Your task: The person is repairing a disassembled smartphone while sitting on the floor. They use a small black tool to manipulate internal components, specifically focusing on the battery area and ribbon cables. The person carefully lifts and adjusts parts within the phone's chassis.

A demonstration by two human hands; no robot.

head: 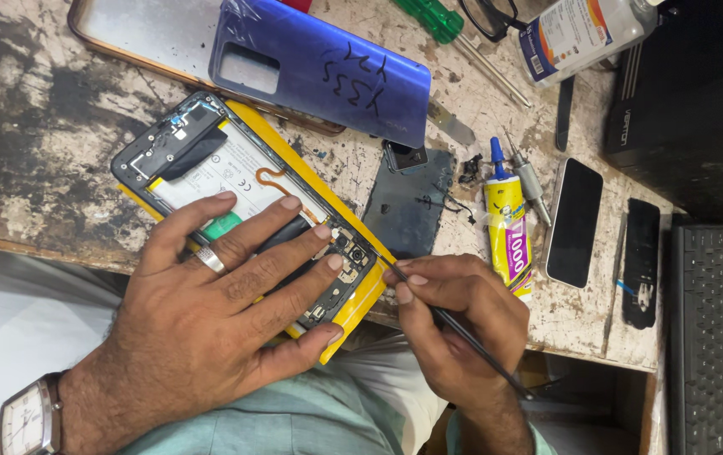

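My left hand (pixel 226 295) pressed flat, fingers spread, pinning opened phone (pixel 252 202). My right hand (pixel 454 312) pinches thin probe (pixel 462 333); I keep tip low at board edge beside left fingertips.

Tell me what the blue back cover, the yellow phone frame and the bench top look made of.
Blue back cover: glossy plastic, probably; it shows sheen under a wrinkled clear film.
Yellow phone frame: smooth, soft-looking plastic or rubber, hard to tell.
Bench top: pale painted or laminated board, worn, black-stained and chipped.

left hand (pixel 226 312): flat, palm down, fingers spread toward 2 o'clock
right hand (pixel 454 324): pinch grip, fingertips (pixel 403 282) pointing 10 o'clock
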